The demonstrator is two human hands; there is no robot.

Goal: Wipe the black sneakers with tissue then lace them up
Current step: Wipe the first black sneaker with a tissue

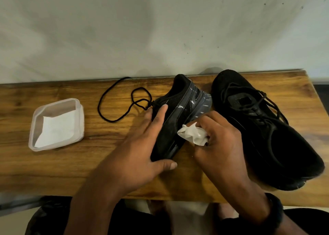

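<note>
Two black sneakers (185, 99) (267, 136), one loose lace (99, 106), two tissues (193, 134) (55, 127), one plastic container (80, 120), one wooden table (53, 172), two hands (142, 145) (222, 142).

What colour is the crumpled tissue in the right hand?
White; the tissue shows best in the head view, against the black sneaker.
</note>
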